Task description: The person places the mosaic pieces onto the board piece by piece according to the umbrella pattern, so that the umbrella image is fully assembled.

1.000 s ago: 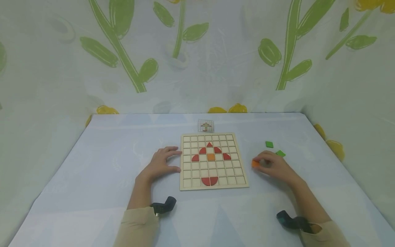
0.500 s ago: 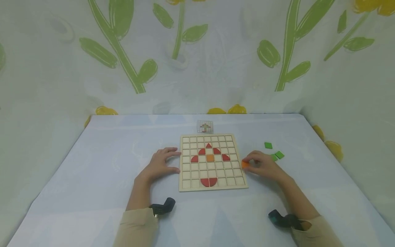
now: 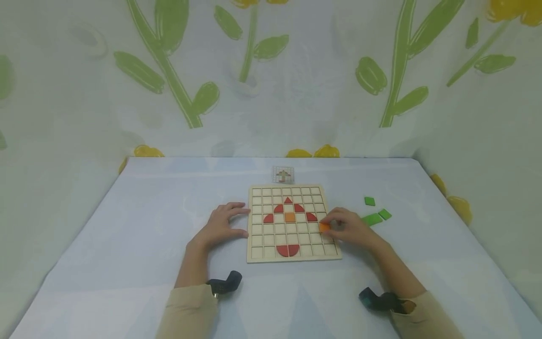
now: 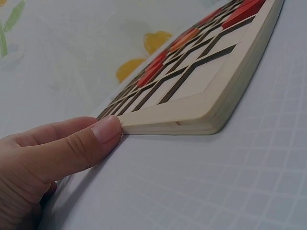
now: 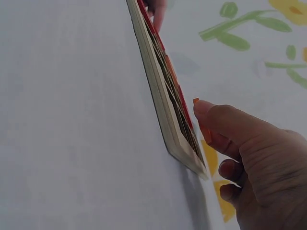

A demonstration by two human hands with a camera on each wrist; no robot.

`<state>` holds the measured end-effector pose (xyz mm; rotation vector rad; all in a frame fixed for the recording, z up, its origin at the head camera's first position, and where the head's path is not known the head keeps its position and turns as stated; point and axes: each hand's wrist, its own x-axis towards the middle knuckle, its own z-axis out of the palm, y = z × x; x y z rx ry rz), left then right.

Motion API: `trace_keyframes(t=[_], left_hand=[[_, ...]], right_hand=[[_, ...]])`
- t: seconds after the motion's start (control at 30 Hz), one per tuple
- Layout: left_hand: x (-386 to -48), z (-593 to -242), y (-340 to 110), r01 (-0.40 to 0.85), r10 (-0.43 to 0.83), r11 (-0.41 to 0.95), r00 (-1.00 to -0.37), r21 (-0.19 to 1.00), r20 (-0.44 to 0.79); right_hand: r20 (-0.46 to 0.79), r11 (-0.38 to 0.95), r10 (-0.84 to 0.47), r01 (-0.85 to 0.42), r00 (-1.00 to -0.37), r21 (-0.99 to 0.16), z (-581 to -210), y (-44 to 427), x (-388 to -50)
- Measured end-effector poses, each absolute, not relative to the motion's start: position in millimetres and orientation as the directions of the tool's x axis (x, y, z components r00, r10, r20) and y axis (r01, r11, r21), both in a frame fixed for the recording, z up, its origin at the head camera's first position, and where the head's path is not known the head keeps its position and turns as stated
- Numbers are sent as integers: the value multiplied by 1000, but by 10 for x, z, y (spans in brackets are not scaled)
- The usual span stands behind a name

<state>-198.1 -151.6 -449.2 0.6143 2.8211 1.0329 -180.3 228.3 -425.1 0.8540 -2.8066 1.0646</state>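
Note:
A pale wooden grid board [image 3: 305, 239] lies mid-table. Set in its cells are a red triangle [image 3: 288, 200], several red quarter-circle pieces [image 3: 293, 250] and one orange square tile [image 3: 290, 217]. Between thumb and fingertips my right hand [image 3: 352, 230] pinches a second orange tile [image 3: 324, 228], over the board's right-hand cells. The right wrist view has this held orange tile [image 5: 206, 134] tilted on edge, above the board. My left hand [image 3: 220, 225] rests at the board's left edge, fingers and thumb spread apart; in the left wrist view its thumb [image 4: 106, 130] touches the wooden rim.
Right of the board lie several green tiles [image 3: 372, 219], partly beside my right hand. Behind the board sits a small card [image 3: 283, 174] printed with a grid and a figure. A flower-patterned curtain [image 3: 271, 108] stands along the table's back edge.
My right hand has moved left with the orange tile, from the table beside the board to over its right-hand cells. More of the green tiles shows now. My left hand stays put.

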Motion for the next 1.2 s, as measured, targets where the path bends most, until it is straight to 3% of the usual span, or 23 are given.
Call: trace_keyframes(t=[0.27,0.5,0.73,1.2], left_hand=[[-1969,-4472,-1502,331,383,700,-922,632,59],[-1974,-4478,-1499,329,382,701,-923,633,57],[-1969,-4478,-1496,317,373,704,-927,635,50],[-1962,-4475,-1497,317,374,703,-926,637,48]], right_hand=[[217,589,-539,-548,-814,-593,-4235,2135,-1826],[170,608,-549,-530,-819,-591,-4205,2014,-1833],[220,551,-605,-602,-765,-578,-4210,1895,-1853],[176,572,-639,-616,-749,-541,-4263,1901,-1855]])
